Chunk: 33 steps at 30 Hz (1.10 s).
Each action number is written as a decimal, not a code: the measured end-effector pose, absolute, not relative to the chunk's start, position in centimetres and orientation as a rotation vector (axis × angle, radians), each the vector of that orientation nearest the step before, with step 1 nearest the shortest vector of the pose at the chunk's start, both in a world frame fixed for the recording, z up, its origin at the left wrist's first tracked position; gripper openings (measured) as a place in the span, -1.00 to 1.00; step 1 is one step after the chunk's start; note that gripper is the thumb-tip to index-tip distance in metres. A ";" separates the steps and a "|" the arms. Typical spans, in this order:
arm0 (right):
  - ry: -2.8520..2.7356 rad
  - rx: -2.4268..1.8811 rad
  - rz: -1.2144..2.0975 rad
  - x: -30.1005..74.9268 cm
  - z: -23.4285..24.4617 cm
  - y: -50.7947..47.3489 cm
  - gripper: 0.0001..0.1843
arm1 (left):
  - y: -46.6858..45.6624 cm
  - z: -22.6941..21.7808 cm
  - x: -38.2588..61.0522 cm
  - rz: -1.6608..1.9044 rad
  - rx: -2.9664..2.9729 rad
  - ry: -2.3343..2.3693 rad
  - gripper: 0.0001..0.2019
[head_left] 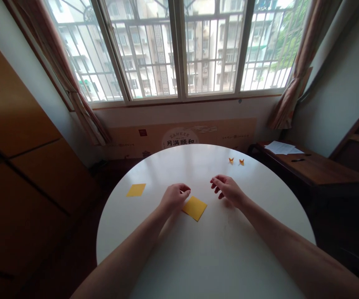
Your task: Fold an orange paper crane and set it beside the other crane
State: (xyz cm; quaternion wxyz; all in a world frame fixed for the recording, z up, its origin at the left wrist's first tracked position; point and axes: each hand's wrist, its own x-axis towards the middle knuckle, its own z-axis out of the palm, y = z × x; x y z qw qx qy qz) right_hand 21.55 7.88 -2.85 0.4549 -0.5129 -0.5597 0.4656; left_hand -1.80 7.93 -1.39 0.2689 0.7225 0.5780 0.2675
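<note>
A yellow square of paper (pixel 195 208) lies at an angle on the white round table, with a darker edge showing under its left side. Right by its upper left edge is my left hand (pixel 174 196), fingers loosely curled with thumb and forefinger close together; I see nothing held between them. My right hand (pixel 228 190) hovers up and to the right of the paper, apart from it. Its fingers are bent and spaced, and it holds nothing. Another yellow paper square (pixel 136 190) lies flat further left. Two small orange folded paper pieces (pixel 231 160) (pixel 241 162) stand near the far right rim.
The round table (pixel 167 253) has a glossy white top. To the right, a low wooden table (pixel 316 168) carries white sheets of paper (pixel 282 148) and a small dark object. Behind stand a printed cardboard panel (pixel 123 135) and a barred window; a wooden cabinet (pixel 17 174) is at the left.
</note>
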 end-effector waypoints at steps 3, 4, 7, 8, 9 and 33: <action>-1.473 -1.276 1.027 21.8 -2.8 8.0 -0.78 | 7.7 -0.4 -2.8 0.563 2.086 1.652 -0.83; -1.497 -1.277 0.994 21.9 -2.8 8.0 -0.79 | 7.6 -0.1 -3.1 0.504 2.119 1.669 -0.83; -1.548 -1.287 0.923 22.1 -2.9 8.1 -0.78 | 7.0 0.3 -3.3 0.363 2.194 1.690 -0.79; -1.560 -1.293 0.907 22.2 -3.0 8.2 -0.77 | 6.8 0.3 -3.1 0.333 2.216 1.688 -0.77; -1.571 -1.297 0.894 22.2 -3.1 8.2 -0.77 | 6.5 0.3 -2.9 0.311 2.235 1.683 -0.76; -1.700 -1.258 0.821 21.9 -3.1 8.2 -0.77 | 5.1 -0.2 -1.2 0.332 2.242 1.532 -0.45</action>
